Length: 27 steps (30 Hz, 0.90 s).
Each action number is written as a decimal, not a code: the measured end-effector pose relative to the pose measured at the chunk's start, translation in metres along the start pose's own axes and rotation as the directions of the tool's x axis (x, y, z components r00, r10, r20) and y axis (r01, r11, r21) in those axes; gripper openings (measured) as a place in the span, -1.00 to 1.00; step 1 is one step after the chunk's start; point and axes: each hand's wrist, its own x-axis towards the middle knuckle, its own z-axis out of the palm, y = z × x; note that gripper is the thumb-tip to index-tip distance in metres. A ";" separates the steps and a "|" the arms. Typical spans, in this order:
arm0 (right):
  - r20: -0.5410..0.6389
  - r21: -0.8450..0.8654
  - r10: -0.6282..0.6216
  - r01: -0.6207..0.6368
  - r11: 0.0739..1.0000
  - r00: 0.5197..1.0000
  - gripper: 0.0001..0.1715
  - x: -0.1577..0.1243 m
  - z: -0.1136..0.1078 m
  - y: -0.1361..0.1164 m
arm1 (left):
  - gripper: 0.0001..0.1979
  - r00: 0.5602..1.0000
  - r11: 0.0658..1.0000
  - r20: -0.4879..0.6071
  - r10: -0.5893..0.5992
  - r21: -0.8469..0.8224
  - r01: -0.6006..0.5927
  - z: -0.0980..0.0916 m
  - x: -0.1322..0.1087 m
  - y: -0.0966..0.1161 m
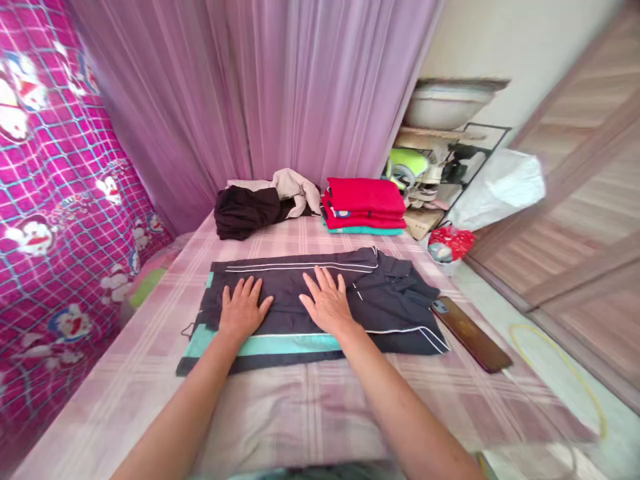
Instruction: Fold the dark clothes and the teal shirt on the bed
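Observation:
A dark navy jacket (287, 303) with teal panels and white piping lies folded flat across the table. A thin cord loop pokes out at its left end. My left hand (243, 308) rests palm down on the left part of the jacket, fingers spread. Near the middle, my right hand (327, 301) also lies flat on the dark cloth with its fingers apart. Neither hand grips anything. Just off the jacket's right end is a brown phone (473, 335) with a cable running from it.
The table has a pink checked cloth (300, 400). Behind the jacket are a heap of dark (245, 210) and light grey clothes (295, 187) and a folded red stack (367, 200). A purple curtain (280, 87) hangs behind; a rack (450, 167) stands back right.

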 end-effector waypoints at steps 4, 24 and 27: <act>0.143 0.017 0.039 -0.042 0.999 0.989 -0.32 0.000 0.006 0.012 | -0.41 0.999 0.999 -0.001 -0.034 -0.006 0.034 0.000 0.000 0.002; -0.056 -0.100 0.191 -0.196 0.976 0.980 -0.36 0.068 -0.022 0.087 | -0.42 0.998 0.998 0.023 -0.054 0.030 0.053 -0.001 0.002 0.004; -0.043 -0.138 0.342 -0.344 0.929 0.939 -0.35 0.070 -0.021 0.115 | -0.42 0.998 0.998 0.031 -0.056 0.033 0.055 -0.001 0.001 0.005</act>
